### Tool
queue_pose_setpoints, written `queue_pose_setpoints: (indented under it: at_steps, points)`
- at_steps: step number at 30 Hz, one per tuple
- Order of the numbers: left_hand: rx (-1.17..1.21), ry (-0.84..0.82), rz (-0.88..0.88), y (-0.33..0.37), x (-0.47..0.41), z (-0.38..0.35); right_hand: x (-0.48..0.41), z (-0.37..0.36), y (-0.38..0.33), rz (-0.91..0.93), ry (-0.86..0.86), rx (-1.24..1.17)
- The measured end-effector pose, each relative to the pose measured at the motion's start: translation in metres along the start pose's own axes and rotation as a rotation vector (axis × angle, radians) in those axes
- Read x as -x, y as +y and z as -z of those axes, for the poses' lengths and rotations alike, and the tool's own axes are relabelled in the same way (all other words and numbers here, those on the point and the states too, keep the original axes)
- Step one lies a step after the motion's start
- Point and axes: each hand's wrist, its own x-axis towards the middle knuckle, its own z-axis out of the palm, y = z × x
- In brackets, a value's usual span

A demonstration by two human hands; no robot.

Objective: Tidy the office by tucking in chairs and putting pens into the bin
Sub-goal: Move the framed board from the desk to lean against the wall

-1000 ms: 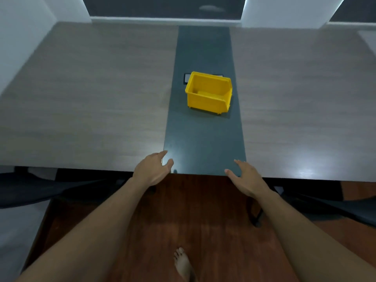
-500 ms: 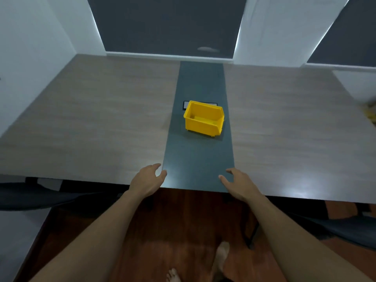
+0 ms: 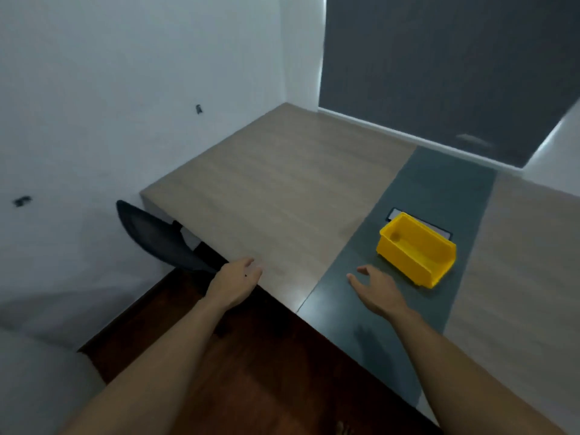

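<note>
So I see both hands, left (image 3: 233, 285) and right (image 3: 378, 291), released and empty; bin (image 3: 416, 249) looks penless, chair (image 3: 160, 238) seemingly tucked

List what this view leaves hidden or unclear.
- Chair, head view: only its dark back shows; the table hides the seat.
- Bin: its front wall hides part of the floor; no pens visible.
- Flat plate behind the bin: mostly covered.
- Dark wall marks: too blurred to identify.

Wood-grain table (image 3: 282, 196) with dark centre strip (image 3: 439, 196), white wall (image 3: 125, 89), reddish wooden floor (image 3: 251, 372)
</note>
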Motion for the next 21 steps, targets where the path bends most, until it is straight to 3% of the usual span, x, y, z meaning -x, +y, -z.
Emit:
queue_pose_setpoints:
  at_steps: [9, 15, 21]
  points:
    - [0.077, 0.297, 0.325, -0.089, 0.088, 0.039, -0.049, -0.049, -0.1, 0.362, -0.23, 0.125]
    - [0.2, 0.466, 0.552, -0.154, 0.167, 0.057, -0.038, -0.108, -0.187, 0.558, -0.381, 0.193]
    - [0.259, 0.56, 0.665, -0.232, 0.242, 0.096, 0.003, -0.189, -0.286, 0.737, -0.443, 0.265]
